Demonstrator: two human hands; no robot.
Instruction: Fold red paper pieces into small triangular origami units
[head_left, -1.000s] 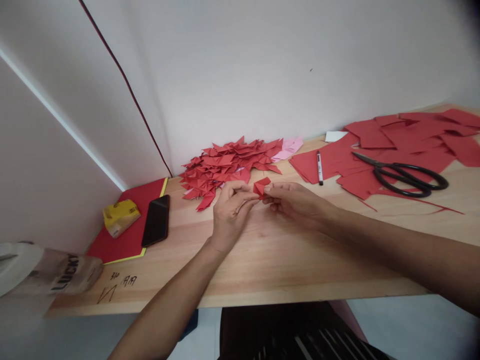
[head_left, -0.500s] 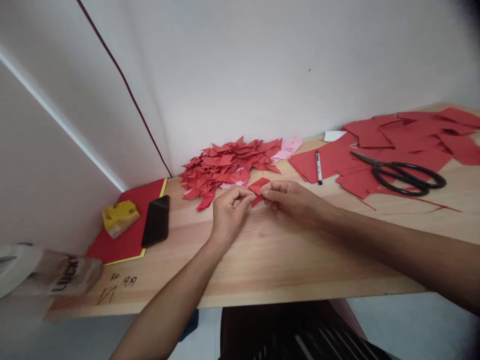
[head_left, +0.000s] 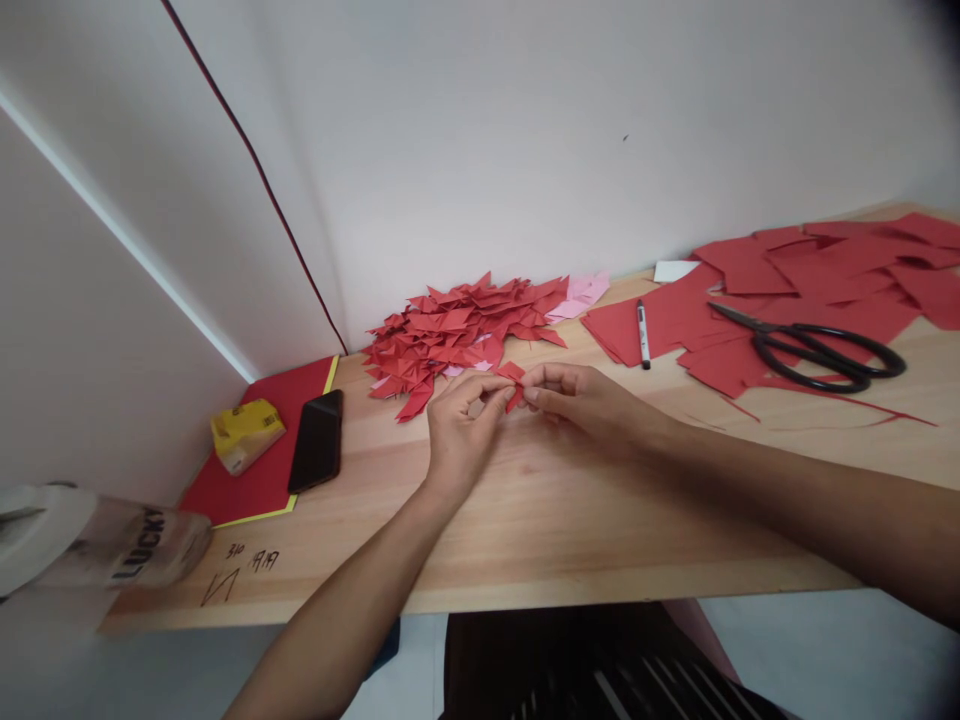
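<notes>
A small folded piece of red paper [head_left: 512, 373] is pinched between both hands above the wooden table. My left hand [head_left: 466, 412] grips its left side with thumb and forefinger. On the right side, the thumb and fingertips of my right hand [head_left: 574, 398] close on the same paper. Fingers cover much of it, so its exact fold is hard to see. Just behind the hands lies a heap of folded red paper pieces [head_left: 457, 330], with a few pink ones [head_left: 581, 296] at its right end.
To the right lie black-handled scissors [head_left: 814, 350], a marker [head_left: 643, 335] and many red paper sheets [head_left: 825, 265]. On the left are a phone [head_left: 316, 440], a yellow packet [head_left: 247, 435] on a red folder [head_left: 240, 495], and a clear bottle [head_left: 142, 545]. A wall [head_left: 480, 140] rises behind the table.
The red paper shows less between the fingers now, and my right fingertips have drawn slightly nearer the left ones. The whole view has shifted a little; the other things stay in place.
</notes>
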